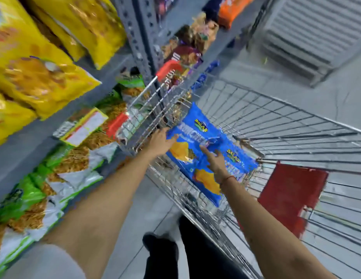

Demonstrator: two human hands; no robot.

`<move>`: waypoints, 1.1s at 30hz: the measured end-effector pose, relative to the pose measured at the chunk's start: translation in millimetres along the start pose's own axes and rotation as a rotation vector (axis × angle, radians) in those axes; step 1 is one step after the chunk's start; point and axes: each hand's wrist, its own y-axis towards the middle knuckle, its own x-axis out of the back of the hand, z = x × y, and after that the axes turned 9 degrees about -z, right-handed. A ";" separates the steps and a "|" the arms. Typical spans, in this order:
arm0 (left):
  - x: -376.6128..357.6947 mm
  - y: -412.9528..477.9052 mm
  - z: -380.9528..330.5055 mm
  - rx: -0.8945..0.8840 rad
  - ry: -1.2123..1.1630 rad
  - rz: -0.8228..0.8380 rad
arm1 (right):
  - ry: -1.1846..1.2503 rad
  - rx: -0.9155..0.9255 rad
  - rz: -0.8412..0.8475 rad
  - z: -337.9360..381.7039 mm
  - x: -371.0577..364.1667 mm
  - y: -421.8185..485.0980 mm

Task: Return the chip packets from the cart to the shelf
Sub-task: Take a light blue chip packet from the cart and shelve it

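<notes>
Inside the wire cart (276, 125), two blue chip packets (197, 150) lie against its shelf-side wall; my left hand (160, 140) rests spread on one, my right hand (215, 161) open-fingered on the other, neither grip closed.

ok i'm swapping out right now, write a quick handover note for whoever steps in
Left hand: open, fingers at the upper edge of the blue chip packets, no firm hold visible.
Right hand: open, spread on top of the same packets.
Packets: at least two blue ones, overlapping, in the wire cart beside the shelf.
Done: cannot tell from this view whether any have gone back.
Left: grasp the blue packets, lift them out and place them on the shelf.
</notes>
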 end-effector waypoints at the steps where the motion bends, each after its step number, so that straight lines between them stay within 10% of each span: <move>1: -6.2 16.3 4.5 0.040 -0.012 -0.001 | 0.056 0.012 0.002 -2.0 -8.3 8.9; 21: -51.7 105.8 22.3 0.265 -0.305 0.328 | 0.380 -0.193 -0.095 -8.8 -41.4 88.3; 33: 36.4 13.1 -32.8 -0.043 -0.582 0.192 | 0.471 0.228 0.117 104.2 -6.7 -3.3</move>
